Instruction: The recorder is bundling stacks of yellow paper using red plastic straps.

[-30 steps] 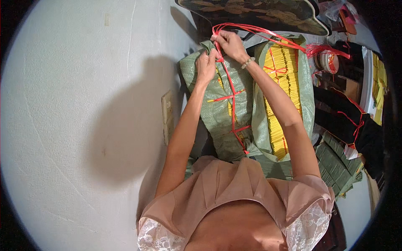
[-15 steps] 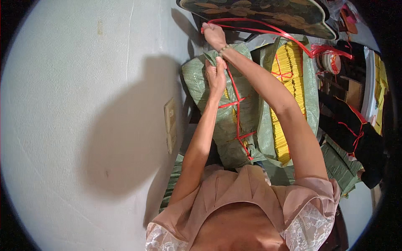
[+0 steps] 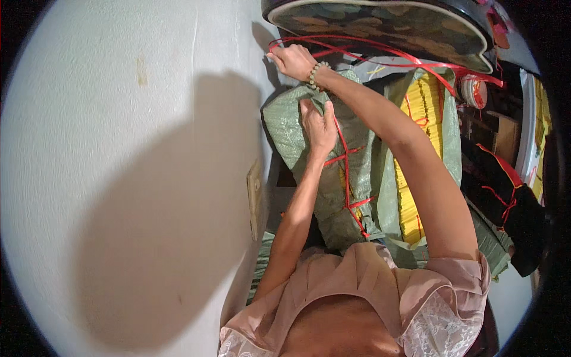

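A green woven sack (image 3: 291,128) stands in front of me, bound with red plastic twine (image 3: 347,184) that runs down its seam with cross ties. My left hand (image 3: 321,131) is closed on the gathered sack edge near the top. Past it, my right hand (image 3: 292,62), with a beaded bracelet (image 3: 313,76) at the wrist, grips a loop of the red twine near the wall. From there the strands stretch rightward to a spool of red twine (image 3: 473,90). Part of the sack's top is hidden behind my right wrist.
On the right stands a second green sack (image 3: 450,143), its opening showing stacked yellow bundles (image 3: 410,202). A chair with a patterned seat (image 3: 380,27) sits at the far side. A white wall (image 3: 137,178) with a switch plate (image 3: 254,199) borders the left. A black bundle (image 3: 505,202) lies at right.
My right hand has turned and come slightly nearer and left, with the twine still in it. My left hand stays on the sack edge. The whole view has shifted somewhat.
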{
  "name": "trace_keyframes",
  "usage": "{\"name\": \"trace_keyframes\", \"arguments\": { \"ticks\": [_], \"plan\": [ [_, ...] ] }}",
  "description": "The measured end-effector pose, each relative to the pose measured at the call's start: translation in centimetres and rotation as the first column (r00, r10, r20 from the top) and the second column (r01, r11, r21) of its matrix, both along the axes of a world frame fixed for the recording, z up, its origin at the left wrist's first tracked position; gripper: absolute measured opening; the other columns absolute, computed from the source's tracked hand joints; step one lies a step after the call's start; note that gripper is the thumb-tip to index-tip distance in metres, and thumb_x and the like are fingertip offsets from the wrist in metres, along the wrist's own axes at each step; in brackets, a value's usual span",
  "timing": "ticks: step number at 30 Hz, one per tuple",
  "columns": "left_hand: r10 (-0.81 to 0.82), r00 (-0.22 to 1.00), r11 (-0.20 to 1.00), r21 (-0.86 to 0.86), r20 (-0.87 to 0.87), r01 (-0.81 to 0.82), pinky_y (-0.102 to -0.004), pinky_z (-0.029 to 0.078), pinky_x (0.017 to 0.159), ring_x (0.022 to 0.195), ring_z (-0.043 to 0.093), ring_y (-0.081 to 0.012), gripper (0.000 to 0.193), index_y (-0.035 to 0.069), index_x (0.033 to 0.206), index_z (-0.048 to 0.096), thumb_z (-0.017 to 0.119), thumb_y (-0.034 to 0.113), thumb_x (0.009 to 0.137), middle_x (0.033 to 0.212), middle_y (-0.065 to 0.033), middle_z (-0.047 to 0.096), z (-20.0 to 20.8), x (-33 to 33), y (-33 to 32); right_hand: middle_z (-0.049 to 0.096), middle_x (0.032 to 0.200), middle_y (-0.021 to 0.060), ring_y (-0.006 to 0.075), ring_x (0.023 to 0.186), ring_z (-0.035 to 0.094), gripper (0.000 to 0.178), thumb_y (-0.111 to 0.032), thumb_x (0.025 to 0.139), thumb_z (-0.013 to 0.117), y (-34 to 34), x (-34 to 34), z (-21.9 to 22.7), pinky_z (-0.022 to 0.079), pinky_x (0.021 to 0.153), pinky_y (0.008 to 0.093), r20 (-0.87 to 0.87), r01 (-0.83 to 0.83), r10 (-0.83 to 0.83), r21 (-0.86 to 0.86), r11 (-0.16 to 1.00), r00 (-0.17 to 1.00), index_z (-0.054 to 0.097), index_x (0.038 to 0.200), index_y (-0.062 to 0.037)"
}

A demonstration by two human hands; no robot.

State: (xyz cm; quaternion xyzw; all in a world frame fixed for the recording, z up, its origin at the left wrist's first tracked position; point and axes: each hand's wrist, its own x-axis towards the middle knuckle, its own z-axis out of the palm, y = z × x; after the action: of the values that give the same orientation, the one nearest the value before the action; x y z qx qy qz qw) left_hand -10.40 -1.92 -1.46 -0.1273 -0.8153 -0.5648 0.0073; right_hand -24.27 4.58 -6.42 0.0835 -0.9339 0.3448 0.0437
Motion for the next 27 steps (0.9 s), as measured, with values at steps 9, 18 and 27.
{"name": "trace_keyframes", "arguments": {
  "ticks": [9,18,27],
  "plan": [
    [0.074,0.996,0.993,0.084,0.041,-0.078,-0.0382,0.039,0.077,0.081,0.052,-0.0254,0.031,0.000,0.075,0.052,0.039,0.020,0.095,0.085,-0.0123,0.058,-0.2,0.2,0.5,0.061,0.076,0.0195,0.0381,0.072,0.060,0.036,-0.038,0.090,0.043,0.7,-1.3,-0.6,0.049,0.065,0.0453,0.055,0.204,-0.198,-0.157,0.966,0.979,0.063,0.085,-0.0086],
    [0.319,0.874,0.923,0.092,0.366,-0.375,-0.0305,0.042,0.068,0.077,0.049,-0.0148,0.039,-0.001,0.086,0.058,0.035,0.029,0.097,0.097,-0.0090,0.054,0.9,0.9,0.0,0.061,0.082,0.0047,0.0135,0.078,0.052,0.044,-0.041,0.093,0.041,2.4,-0.1,2.3,0.042,0.076,0.0284,0.244,0.147,0.002,-0.594,0.791,0.970,0.060,0.101,-0.0026],
    [0.212,0.781,0.913,0.167,0.587,-0.373,-0.0318,0.051,0.066,0.073,0.060,-0.0196,0.041,0.002,0.106,0.052,0.030,0.036,0.098,0.106,-0.0170,0.053,2.2,1.3,1.0,0.060,0.078,0.0217,0.0396,0.077,0.057,0.050,-0.045,0.090,0.036,0.6,-1.0,2.8,0.044,0.070,0.0458,0.163,0.141,-0.080,-0.406,0.903,0.983,0.060,0.077,-0.0026]
  ]
}}
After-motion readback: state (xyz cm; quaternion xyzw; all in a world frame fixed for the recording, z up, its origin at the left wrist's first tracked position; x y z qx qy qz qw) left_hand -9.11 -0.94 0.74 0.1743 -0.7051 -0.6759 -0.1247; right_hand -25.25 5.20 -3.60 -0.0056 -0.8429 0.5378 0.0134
